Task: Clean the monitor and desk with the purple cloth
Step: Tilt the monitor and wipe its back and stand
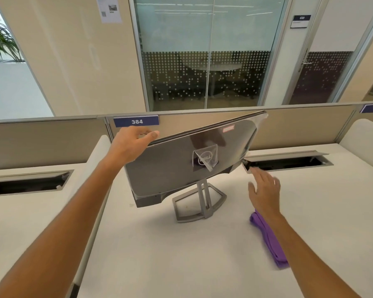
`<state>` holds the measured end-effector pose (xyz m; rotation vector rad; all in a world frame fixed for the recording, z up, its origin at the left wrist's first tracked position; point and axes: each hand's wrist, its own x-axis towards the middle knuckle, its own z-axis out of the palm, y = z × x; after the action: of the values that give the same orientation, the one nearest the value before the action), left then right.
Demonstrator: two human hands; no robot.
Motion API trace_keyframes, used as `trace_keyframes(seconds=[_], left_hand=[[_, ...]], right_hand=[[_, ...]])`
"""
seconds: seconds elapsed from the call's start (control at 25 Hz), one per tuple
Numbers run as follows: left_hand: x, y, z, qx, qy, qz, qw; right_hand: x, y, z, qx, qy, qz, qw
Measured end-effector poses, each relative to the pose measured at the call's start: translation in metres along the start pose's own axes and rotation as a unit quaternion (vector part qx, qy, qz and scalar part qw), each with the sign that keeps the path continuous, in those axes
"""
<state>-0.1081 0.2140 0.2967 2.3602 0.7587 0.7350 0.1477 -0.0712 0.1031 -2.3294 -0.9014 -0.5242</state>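
Note:
A dark monitor stands on its grey stand in the middle of the white desk, its back towards me and its panel tilted, left side low. My left hand grips the monitor's upper left corner. My right hand hovers open above the desk, just right of the monitor's lower right edge, touching nothing. The purple cloth lies bunched on the desk under my right forearm, partly hidden by it.
A beige partition with a blue "384" label runs behind the desk. Open cable trays sit at the back right and on the neighbouring desk at left. Glass office walls lie beyond.

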Motion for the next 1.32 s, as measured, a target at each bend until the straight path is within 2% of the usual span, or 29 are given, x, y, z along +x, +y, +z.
trace_keyframes(seconds=[0.08, 0.16, 0.24, 0.32, 0.52, 0.64, 0.72, 0.8, 0.92, 1.0, 1.12, 1.2, 1.32], left_hand=[[0.001, -0.002, 0.001, -0.021, 0.005, -0.007, 1.000], [0.001, -0.005, 0.002, -0.032, 0.015, -0.002, 0.999], [0.000, -0.005, 0.002, -0.018, 0.024, 0.008, 1.000], [-0.001, -0.005, 0.002, 0.002, 0.027, 0.015, 1.000], [-0.004, -0.003, -0.002, -0.117, 0.023, -0.003, 0.993], [-0.004, 0.002, -0.005, -0.172, 0.025, -0.032, 0.984], [-0.003, 0.002, -0.005, -0.183, 0.027, -0.029, 0.982], [-0.002, -0.002, -0.003, -0.178, 0.029, -0.015, 0.983], [-0.001, -0.005, -0.002, -0.156, 0.026, -0.011, 0.987], [-0.001, -0.005, -0.003, -0.159, 0.022, -0.006, 0.987], [0.000, -0.003, -0.005, -0.214, 0.023, -0.005, 0.977], [0.003, -0.003, -0.006, -0.253, 0.035, -0.012, 0.967], [0.007, -0.005, -0.010, -0.330, 0.046, -0.036, 0.942]], right_hand=[[-0.037, 0.045, 0.013, -0.060, -0.128, 0.062, 0.988], [-0.069, 0.075, 0.020, -0.119, -0.223, 0.121, 0.960], [-0.095, 0.091, 0.026, -0.165, -0.293, 0.147, 0.930], [-0.115, 0.096, 0.033, -0.186, -0.318, 0.138, 0.919], [-0.113, 0.101, 0.041, -0.152, -0.266, 0.154, 0.939], [-0.081, 0.072, 0.034, 0.076, -0.198, 0.276, 0.938], [-0.049, 0.030, 0.022, 0.224, -0.114, 0.305, 0.919], [-0.016, -0.017, 0.005, 0.322, -0.035, 0.272, 0.906], [0.035, -0.087, -0.023, 0.396, 0.021, 0.188, 0.899], [0.060, -0.129, -0.033, 0.410, 0.047, 0.101, 0.905], [0.078, -0.173, -0.019, 0.303, 0.083, -0.040, 0.948], [0.078, -0.195, -0.006, 0.221, 0.077, -0.078, 0.969], [0.067, -0.226, -0.001, 0.192, 0.084, -0.085, 0.974]])
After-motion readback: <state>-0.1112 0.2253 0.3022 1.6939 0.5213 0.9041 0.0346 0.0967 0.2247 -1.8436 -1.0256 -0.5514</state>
